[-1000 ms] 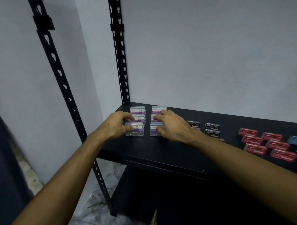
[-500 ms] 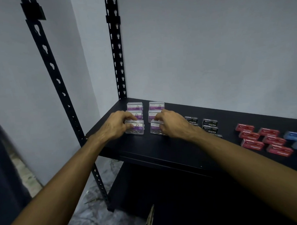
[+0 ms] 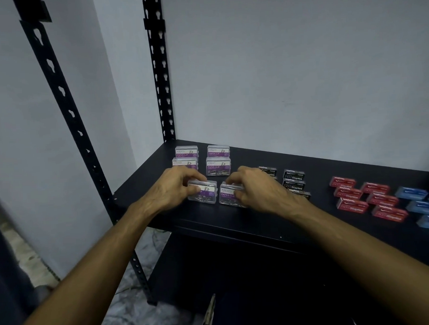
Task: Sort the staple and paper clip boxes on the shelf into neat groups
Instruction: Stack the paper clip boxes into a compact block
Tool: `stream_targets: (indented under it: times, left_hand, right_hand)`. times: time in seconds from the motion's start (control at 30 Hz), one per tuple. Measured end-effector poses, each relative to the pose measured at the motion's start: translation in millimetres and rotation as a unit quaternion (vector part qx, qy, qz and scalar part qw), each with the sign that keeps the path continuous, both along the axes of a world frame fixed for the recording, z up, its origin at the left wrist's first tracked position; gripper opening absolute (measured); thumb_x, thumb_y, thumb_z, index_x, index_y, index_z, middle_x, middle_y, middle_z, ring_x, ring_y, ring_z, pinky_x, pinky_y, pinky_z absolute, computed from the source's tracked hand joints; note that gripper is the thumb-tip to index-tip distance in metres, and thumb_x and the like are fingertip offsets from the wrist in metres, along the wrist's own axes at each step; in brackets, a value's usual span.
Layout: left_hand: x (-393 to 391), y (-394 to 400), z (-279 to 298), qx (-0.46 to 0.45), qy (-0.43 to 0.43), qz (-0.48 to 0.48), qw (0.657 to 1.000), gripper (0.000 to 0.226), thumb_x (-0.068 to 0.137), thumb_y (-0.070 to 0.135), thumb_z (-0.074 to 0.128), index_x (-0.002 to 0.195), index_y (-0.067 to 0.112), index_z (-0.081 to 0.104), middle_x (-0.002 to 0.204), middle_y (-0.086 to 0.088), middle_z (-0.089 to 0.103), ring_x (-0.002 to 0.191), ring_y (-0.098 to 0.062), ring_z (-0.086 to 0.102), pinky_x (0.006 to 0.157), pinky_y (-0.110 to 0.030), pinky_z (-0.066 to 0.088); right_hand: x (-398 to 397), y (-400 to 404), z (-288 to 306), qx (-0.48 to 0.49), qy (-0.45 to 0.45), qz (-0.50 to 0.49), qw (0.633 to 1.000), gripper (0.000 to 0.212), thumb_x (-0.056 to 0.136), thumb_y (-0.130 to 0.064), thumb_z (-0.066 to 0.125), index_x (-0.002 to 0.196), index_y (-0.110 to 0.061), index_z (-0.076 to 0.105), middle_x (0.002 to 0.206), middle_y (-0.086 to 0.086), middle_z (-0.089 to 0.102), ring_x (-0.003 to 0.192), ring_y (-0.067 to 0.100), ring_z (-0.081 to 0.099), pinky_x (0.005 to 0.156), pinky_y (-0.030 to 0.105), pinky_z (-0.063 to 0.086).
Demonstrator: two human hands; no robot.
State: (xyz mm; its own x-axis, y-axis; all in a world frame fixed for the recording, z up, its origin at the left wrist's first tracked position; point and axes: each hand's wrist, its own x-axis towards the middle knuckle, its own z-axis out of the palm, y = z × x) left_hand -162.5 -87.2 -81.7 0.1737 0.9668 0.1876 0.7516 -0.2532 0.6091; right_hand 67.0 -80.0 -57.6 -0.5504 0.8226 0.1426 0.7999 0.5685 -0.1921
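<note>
- Two clear plastic paper clip boxes with purple labels sit side by side near the front of the black metal shelf, just apart from each other: the front-left clip box and the front-right clip box.
- The left hand grips the front-left clip box, its fingers curled over the top edge.
- The right hand grips the front-right clip box, its fingers curled over the top and partly covering the label.
- Behind them four more clear paper clip boxes stand in two rows of two toward the back left corner of the shelf.
- To the right of the right hand lie small black staple boxes, partly hidden by the wrist.
- Further right lie red staple boxes in two slanted columns, and at the right edge blue staple boxes.
- Black slotted uprights frame the shelf against a pale grey wall.
- Below, a marbled floor shows beside a lower black shelf.
</note>
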Motion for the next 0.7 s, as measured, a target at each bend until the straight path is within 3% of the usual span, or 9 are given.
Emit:
stream_targets:
  times: [0.17, 0.33, 0.43, 0.53, 0.7]
  left_hand:
    - [0.5, -1.7, 0.7, -0.003, -0.005, 0.000, 1.000, 0.024, 0.087, 0.021, 0.072, 0.109, 0.030, 0.071, 0.098, 0.015, 0.065, 0.089, -0.001, 0.061, 0.074, -0.019, 0.050]
    - [-4.7, 0.7, 1.6, 0.006, -0.035, 0.004, 0.999, 0.036, 0.085, 0.024, 0.074, 0.120, 0.031, 0.066, 0.111, 0.014, 0.063, 0.095, 0.000, 0.061, 0.079, -0.019, 0.051]
    - [-15.1, 10.6, 7.8, 0.057, -0.049, 0.047, 0.996, 0.033, 0.086, 0.030, 0.073, 0.118, 0.030, 0.066, 0.114, 0.010, 0.061, 0.098, -0.006, 0.061, 0.079, -0.024, 0.051]
    - [-27.5, 29.1, 16.1, 0.090, -0.035, 0.112, 0.989, 0.027, 0.090, 0.029, 0.068, 0.117, 0.024, 0.067, 0.110, 0.004, 0.061, 0.098, -0.012, 0.060, 0.076, -0.024, 0.049]
    - [-43.2, 61.9, 17.5, 0.022, -0.002, 0.179, 0.984, 0.029, 0.095, 0.033, 0.061, 0.122, 0.022, 0.067, 0.114, -0.001, 0.067, 0.100, -0.015, 0.060, 0.086, -0.032, 0.049]
  right_hand:
    - [-2.2, -1.1, -1.1, 0.004, -0.001, 0.009, 1.000, 0.033, 0.093, -0.016, 0.059, 0.125, -0.019, 0.063, 0.125, 0.004, 0.059, 0.106, 0.020, 0.060, 0.084, 0.030, 0.048]
    - [0.2, 1.4, -2.0, 0.011, 0.008, 0.004, 1.000, 0.037, 0.094, -0.026, 0.058, 0.130, -0.020, 0.058, 0.124, 0.000, 0.056, 0.103, 0.017, 0.058, 0.084, 0.029, 0.046]
    - [3.4, 10.5, -0.9, 0.023, 0.038, -0.009, 0.999, 0.040, 0.095, -0.037, 0.056, 0.132, -0.024, 0.056, 0.122, -0.003, 0.053, 0.094, 0.010, 0.054, 0.079, 0.027, 0.043]
    - [2.9, 29.2, 1.5, 0.036, 0.069, -0.034, 0.996, 0.037, 0.095, -0.041, 0.055, 0.128, -0.025, 0.059, 0.119, -0.004, 0.054, 0.091, 0.010, 0.055, 0.081, 0.035, 0.049]
    - [-10.7, 64.9, 8.7, 0.032, 0.083, -0.051, 0.995, 0.033, 0.098, -0.032, 0.052, 0.127, -0.021, 0.061, 0.119, 0.001, 0.056, 0.098, 0.017, 0.058, 0.087, 0.040, 0.052]
